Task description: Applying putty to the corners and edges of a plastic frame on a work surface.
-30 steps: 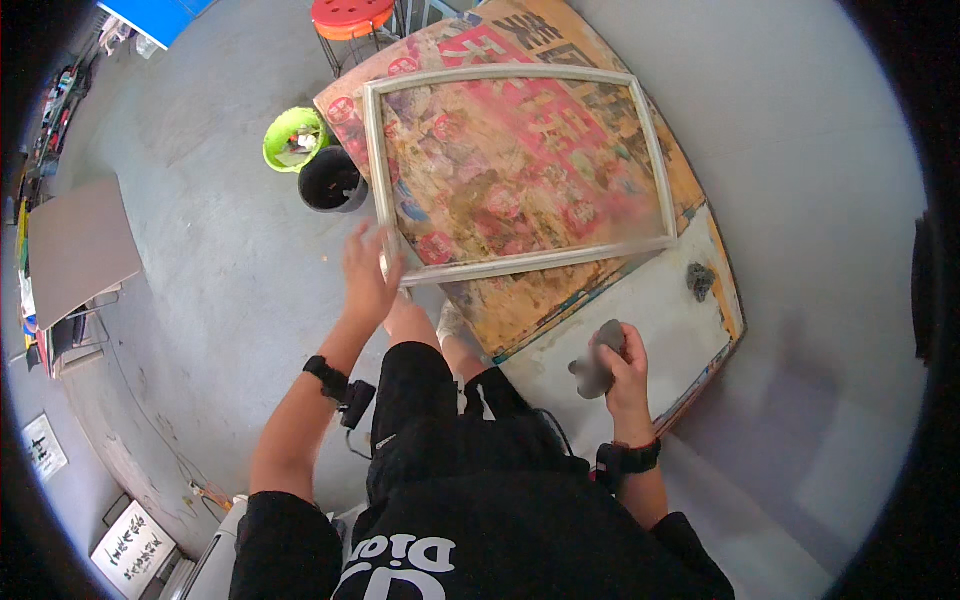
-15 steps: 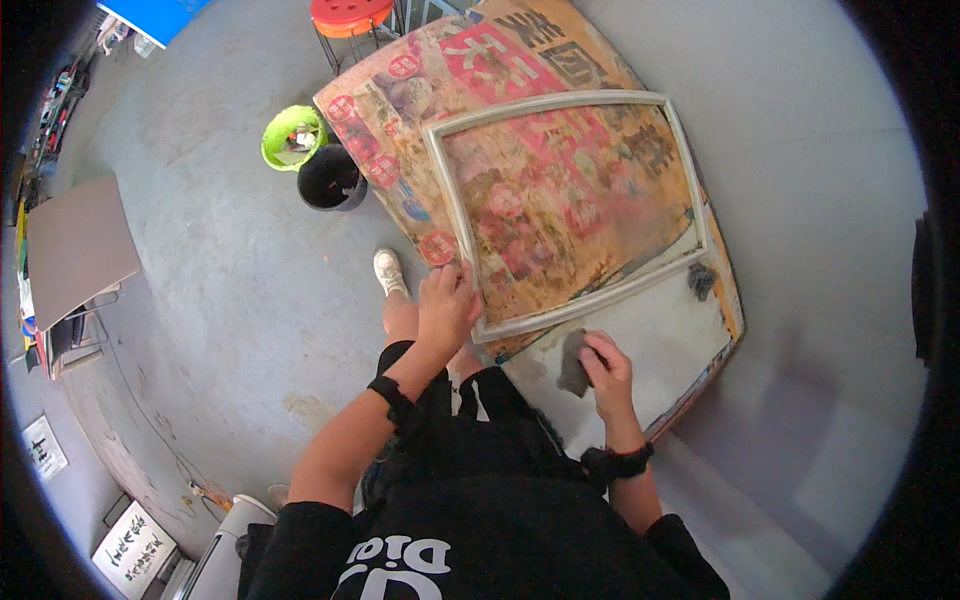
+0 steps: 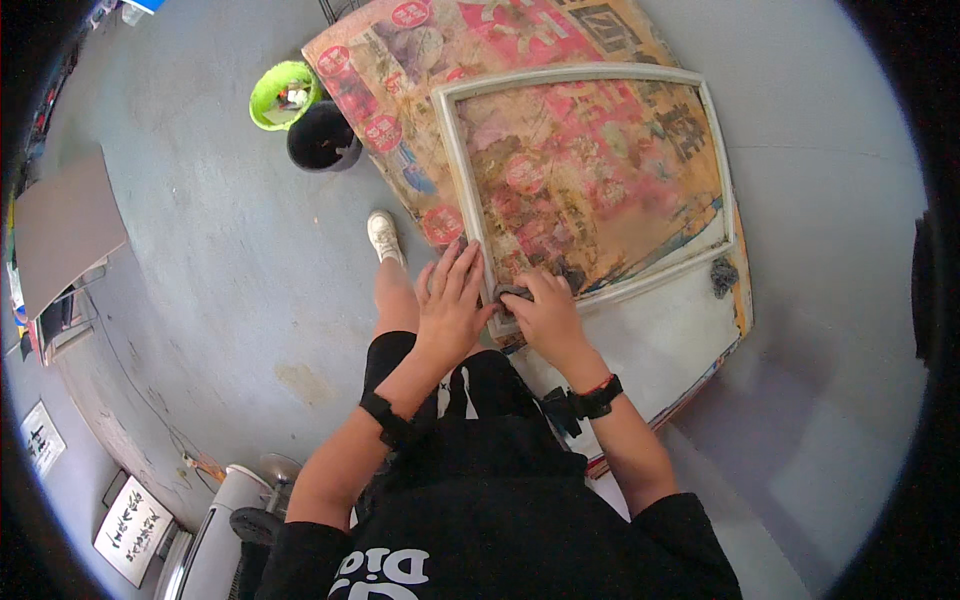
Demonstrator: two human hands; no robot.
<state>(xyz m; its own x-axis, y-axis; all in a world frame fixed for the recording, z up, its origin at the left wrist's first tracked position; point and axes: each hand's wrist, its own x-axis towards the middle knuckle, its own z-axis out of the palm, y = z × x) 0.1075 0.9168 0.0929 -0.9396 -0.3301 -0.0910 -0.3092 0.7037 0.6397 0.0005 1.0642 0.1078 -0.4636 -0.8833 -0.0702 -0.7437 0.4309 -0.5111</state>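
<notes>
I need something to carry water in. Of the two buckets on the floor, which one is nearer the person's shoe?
The black bucket, the lower of the pair, is nearer the white shoe. The lime green bucket touches it on the far side, up and left.
</notes>
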